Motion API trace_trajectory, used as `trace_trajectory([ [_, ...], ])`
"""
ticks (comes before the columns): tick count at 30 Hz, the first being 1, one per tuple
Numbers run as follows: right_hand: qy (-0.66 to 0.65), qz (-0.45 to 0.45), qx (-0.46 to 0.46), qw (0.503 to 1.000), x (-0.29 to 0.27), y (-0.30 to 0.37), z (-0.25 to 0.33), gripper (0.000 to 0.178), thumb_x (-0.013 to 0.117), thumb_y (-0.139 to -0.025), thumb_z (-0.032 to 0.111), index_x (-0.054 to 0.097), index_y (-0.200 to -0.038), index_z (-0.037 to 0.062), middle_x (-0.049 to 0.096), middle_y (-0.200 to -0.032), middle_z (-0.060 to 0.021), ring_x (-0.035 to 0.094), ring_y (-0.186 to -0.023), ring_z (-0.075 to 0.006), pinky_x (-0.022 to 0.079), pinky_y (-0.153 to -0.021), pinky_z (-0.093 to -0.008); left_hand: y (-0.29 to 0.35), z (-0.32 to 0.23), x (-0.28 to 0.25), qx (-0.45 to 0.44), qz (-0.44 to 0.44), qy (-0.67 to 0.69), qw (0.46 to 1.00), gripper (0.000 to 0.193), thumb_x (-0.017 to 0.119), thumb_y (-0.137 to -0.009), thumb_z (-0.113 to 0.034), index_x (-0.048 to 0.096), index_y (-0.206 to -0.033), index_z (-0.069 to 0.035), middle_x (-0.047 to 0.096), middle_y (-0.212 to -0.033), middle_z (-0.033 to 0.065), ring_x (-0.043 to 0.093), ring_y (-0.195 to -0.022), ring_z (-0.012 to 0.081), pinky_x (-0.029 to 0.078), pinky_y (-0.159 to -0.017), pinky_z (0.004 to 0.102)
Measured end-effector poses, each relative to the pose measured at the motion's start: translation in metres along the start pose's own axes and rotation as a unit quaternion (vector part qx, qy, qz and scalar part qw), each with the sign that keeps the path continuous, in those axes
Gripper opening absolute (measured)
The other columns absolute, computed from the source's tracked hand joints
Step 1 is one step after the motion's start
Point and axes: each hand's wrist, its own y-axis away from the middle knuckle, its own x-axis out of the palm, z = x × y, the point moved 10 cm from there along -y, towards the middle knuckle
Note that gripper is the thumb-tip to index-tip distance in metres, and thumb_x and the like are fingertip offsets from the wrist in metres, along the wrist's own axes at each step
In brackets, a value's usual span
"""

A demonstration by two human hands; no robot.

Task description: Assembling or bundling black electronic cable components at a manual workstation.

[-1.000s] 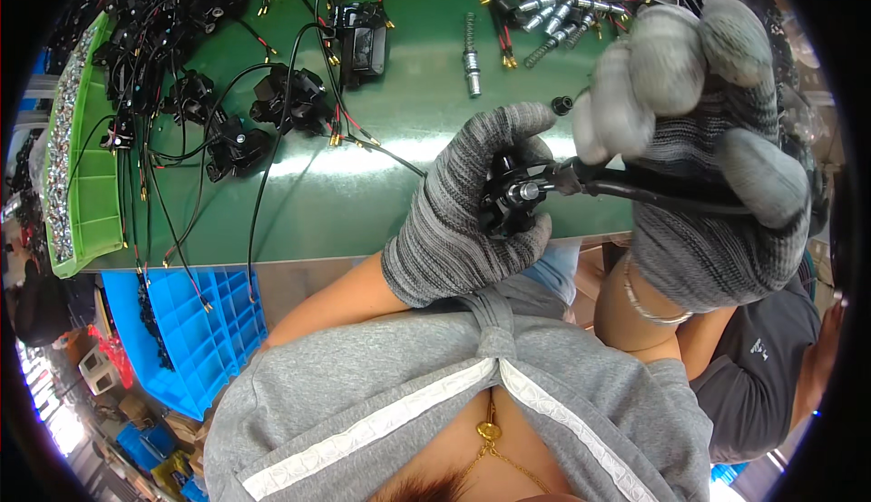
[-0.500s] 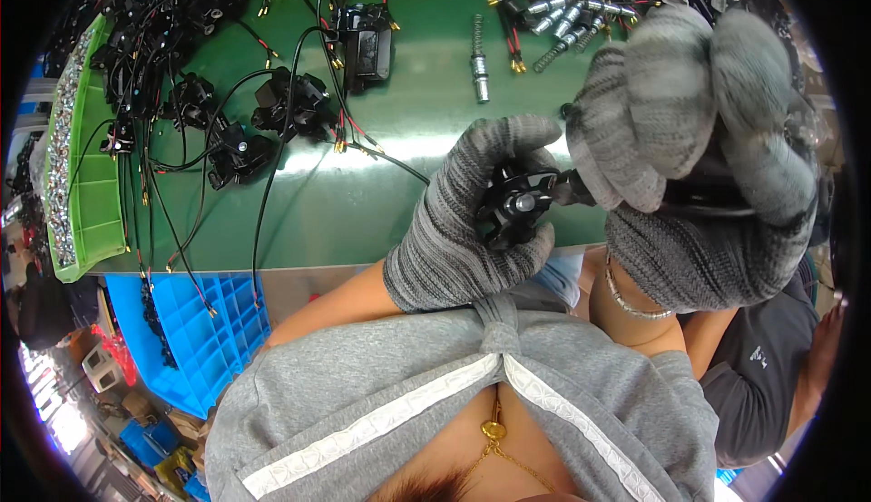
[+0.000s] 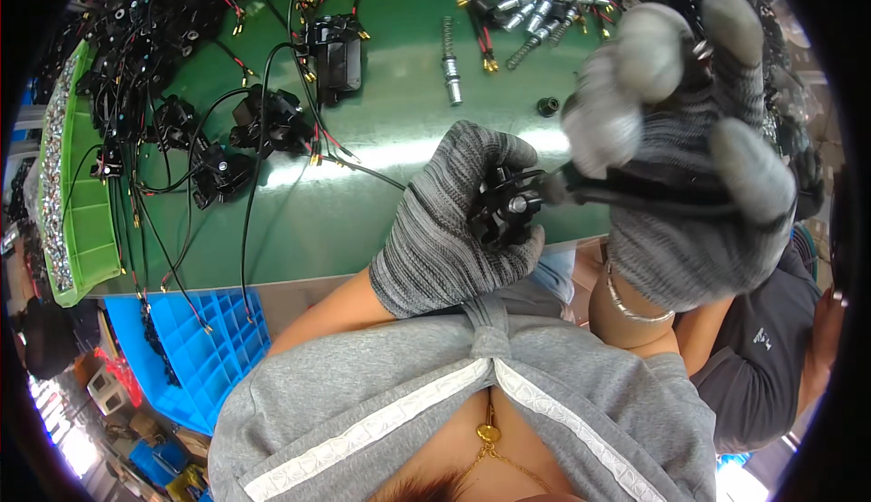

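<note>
My left hand (image 3: 454, 221), in a grey-and-black striped knit glove, is closed around a black clamp-like bracket (image 3: 504, 207) with a shiny bolt head. A black lever (image 3: 649, 191) reaches from beside this bracket across the palm of my right hand (image 3: 694, 139). The right hand, gloved the same way, is turned palm up. Its fingers are loosely curled and apart, blurred by motion, with the thumb over the lever's far end. Whether lever and bracket are joined I cannot tell. A small black ring-shaped part (image 3: 547, 106) lies on the table by the right fingertips.
On the green table (image 3: 390, 257) lies a metal rod with a spring (image 3: 451, 62); several similar rods (image 3: 544, 14) are heaped behind. Black cabled assemblies (image 3: 272, 119) crowd the left, beside a green tray (image 3: 86, 248) of small metal parts. Below hangs a blue crate (image 3: 195, 348). Another person (image 3: 767, 366) is at right.
My right fingers have loosened and spread from a tighter curl around the lever. The small black ring-shaped part now shows more fully. My left hand keeps its hold on the bracket.
</note>
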Motion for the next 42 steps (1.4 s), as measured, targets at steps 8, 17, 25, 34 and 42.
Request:
trace_trajectory([
  [8,0.601,-0.146,0.058,0.784,-0.071,0.024,0.083,0.035,0.058,-0.088,0.020,0.062,-0.115,-0.0016,0.062,-0.114,-0.0117,0.057,-0.106,-0.0173,0.047,-0.085,-0.0280,0.003,-0.007,0.001,0.034,0.032,0.008,0.999,0.058,0.076,-0.069,-0.006,0.049,-0.120,-0.008,0.058,-0.109,0.0067,0.059,-0.099,0.0162,0.051,-0.086,0.0303],
  [17,0.812,-0.012,0.178,0.556,-0.069,0.043,-0.033,0.021,0.074,-0.074,0.018,0.071,-0.094,0.0109,0.069,-0.095,-0.0066,0.059,-0.101,-0.0250,0.044,-0.095,-0.0386,0.005,-0.007,0.003,0.037,0.056,0.010,0.998,0.075,0.076,-0.068,-0.004,0.038,-0.132,-0.010,0.053,-0.123,0.0104,0.054,-0.117,0.0214,0.045,-0.099,0.0351],
  [25,0.681,0.064,0.026,0.729,0.021,0.039,-0.007,0.032,0.083,-0.065,0.019,0.070,-0.093,0.0093,0.068,-0.092,-0.0012,0.059,-0.101,-0.0284,0.044,-0.096,-0.0409,0.007,-0.006,0.001,0.035,0.023,0.033,0.999,0.073,0.077,-0.069,-0.004,0.039,-0.131,-0.010,0.056,-0.116,0.0086,0.058,-0.106,0.0175,0.050,-0.090,0.0311],
  [34,0.666,0.063,0.024,0.743,0.024,0.048,-0.016,0.023,0.080,-0.066,0.013,0.071,-0.087,0.0114,0.067,-0.089,-0.0023,0.060,-0.094,-0.0262,0.043,-0.095,-0.0422,0.005,-0.013,0.008,0.101,0.047,0.024,0.993,0.080,0.079,-0.069,-0.005,0.034,-0.134,-0.013,0.054,-0.116,0.0076,0.057,-0.106,0.0180,0.050,-0.090,0.0319],
  [42,0.400,-0.088,-0.198,0.891,-0.011,0.043,0.043,0.058,0.064,-0.087,0.022,0.044,-0.137,0.0015,0.048,-0.133,-0.0180,0.055,-0.100,-0.0215,0.048,-0.069,-0.0303,0.011,-0.014,0.003,0.125,0.029,-0.030,0.991,0.083,0.081,-0.070,-0.008,0.030,-0.136,-0.013,0.052,-0.123,0.0132,0.056,-0.110,0.0201,0.049,-0.093,0.0341],
])
